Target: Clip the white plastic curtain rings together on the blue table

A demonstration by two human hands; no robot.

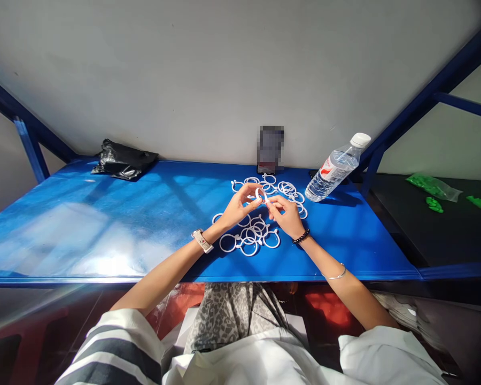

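Table: where the grey wall meets it across the middle of the frame, the blue table [104, 224] spreads from the left edge to the right of centre, with sunlight glaring on its left part.
Side surface: at the right edge a darker black surface [444, 230] adjoins the table, carrying green pieces [435, 204] and a bag of green bits [433, 185].
Black bag: a crumpled black bag [124, 159] lies at the table's far edge, upper left of centre.
Bottle: a clear water bottle [336, 168] with a white cap leans right of centre, near the rings.
Blurred object: a small dark upright object [270, 148] stands against the wall just behind the rings; its detail cannot be told.
Left hand: the left hand [238, 206], a watch on its wrist, is at the centre of the frame, its fingers [255, 202] pinched on a white ring.
Right hand: the right hand [287, 216], with a bead bracelet, meets the left, its fingers [271, 202] gripping the same ring.
Held ring: the white ring [261, 193] sits between both hands, just above the pile.
Loose rings: white plastic rings [250, 235] lie scattered on the table below and behind the hands.
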